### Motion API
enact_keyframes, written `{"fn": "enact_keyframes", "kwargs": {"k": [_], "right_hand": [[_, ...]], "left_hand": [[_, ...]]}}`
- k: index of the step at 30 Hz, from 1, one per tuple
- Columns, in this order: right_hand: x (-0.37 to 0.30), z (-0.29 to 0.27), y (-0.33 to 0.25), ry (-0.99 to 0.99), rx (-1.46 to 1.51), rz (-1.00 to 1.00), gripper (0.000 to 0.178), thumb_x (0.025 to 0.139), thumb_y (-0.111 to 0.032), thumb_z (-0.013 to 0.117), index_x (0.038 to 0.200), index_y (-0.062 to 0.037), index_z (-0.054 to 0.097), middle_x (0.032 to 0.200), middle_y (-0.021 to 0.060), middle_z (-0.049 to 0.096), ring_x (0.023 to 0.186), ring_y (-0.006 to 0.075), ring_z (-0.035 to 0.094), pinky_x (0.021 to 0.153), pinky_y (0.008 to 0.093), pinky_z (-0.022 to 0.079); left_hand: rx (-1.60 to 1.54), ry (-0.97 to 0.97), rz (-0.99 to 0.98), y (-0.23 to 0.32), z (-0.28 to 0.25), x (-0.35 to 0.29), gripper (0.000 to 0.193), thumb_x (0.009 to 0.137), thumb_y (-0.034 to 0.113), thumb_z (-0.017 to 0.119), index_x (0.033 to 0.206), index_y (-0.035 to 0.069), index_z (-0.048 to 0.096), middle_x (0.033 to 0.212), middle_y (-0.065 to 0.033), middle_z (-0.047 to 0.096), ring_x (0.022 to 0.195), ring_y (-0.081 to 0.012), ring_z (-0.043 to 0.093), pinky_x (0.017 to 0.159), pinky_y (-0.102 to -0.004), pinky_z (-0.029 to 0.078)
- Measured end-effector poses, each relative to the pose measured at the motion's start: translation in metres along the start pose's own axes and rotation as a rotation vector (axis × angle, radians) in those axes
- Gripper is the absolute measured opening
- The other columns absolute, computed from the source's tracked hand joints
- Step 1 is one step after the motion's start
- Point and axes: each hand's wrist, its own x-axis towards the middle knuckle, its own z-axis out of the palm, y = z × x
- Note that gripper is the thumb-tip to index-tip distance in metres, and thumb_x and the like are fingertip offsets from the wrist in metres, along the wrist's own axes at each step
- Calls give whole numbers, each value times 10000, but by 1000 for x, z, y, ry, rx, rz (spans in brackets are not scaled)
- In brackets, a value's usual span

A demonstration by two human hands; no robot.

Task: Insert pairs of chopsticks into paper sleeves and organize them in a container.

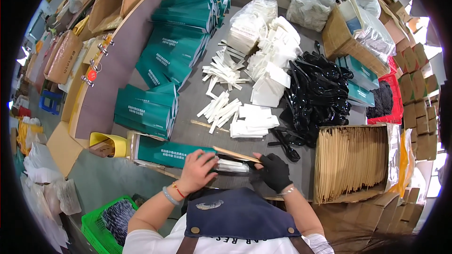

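My bare left hand [197, 168] rests with spread fingers on the right end of a flat green paper sleeve [162, 152] at the table's near edge. Between my hands lies a white wrapped packet [233, 165], close to my left fingertips. My right hand [274, 171], in a black fingerless glove, pinches the end of a pair of wooden chopsticks [238, 154], which slants left above the packet. Beyond them are folded white napkins [254, 121], narrow white paper strips [219, 108] and a heap of black plastic spoons [315, 94].
Stacks of green sleeves [146, 108] line the left side. At right stands a carton of wooden chopsticks [351, 164]. A yellow container [109, 144] sits at the left corner, above a green basket [94, 221] on the floor. Another person [369, 0] is at the far right.
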Motion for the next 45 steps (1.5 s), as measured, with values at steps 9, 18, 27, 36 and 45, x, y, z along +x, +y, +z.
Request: {"fn": "enact_keyframes", "kwargs": {"k": [9, 18, 27, 36, 45], "right_hand": [[-1, 26, 9, -238, 77, 66, 219, 867, -311, 651, 1007, -157, 722, 854, 96, 671, 843, 306, 645, 709, 408, 505], [-5, 49, 10, 48, 272, 54, 178, 765, -108, 737, 933, -79, 687, 893, 121, 670, 849, 296, 642, 756, 368, 525], [7, 19, -24, 144, -110, -258, 554, 610, -361, 817, 1058, -100, 622, 1053, 109, 592, 978, 303, 575, 814, 437, 438], [-2, -32, 2, 249, -88, -18, 603, 583, -383, 843, 1065, -107, 609, 1043, 109, 592, 973, 305, 582, 797, 441, 443], [-2, -19, -20, 49, -255, -31, 603, 597, -418, 824, 1074, -117, 612, 1046, 88, 602, 966, 292, 579, 852, 440, 402]], "left_hand": [[-98, -42, 34, -13, 3, 19, 742, 587, 300, 856, 1232, 73, 566, 1272, -83, 517, 1166, -323, 459, 994, -465, 369], [-4, -82, 103, 14, 11, 47, 689, 607, 258, 822, 1218, 61, 573, 1182, -73, 548, 1082, -278, 502, 920, -407, 401], [133, -482, 226, 24, -1, 75, 353, 681, 170, 720, 1029, 193, 666, 1016, -100, 547, 990, -307, 530, 788, -406, 447], [225, -79, 205, -55, -105, 116, 209, 647, 133, 700, 837, 79, 630, 1113, -159, 556, 1047, -347, 518, 841, -455, 454], [71, 54, -512, -15, 23, 21, 959, 619, 444, 849, 1390, 57, 428, 1440, -208, 340, 1356, -433, 266, 1094, -623, 190]]}}
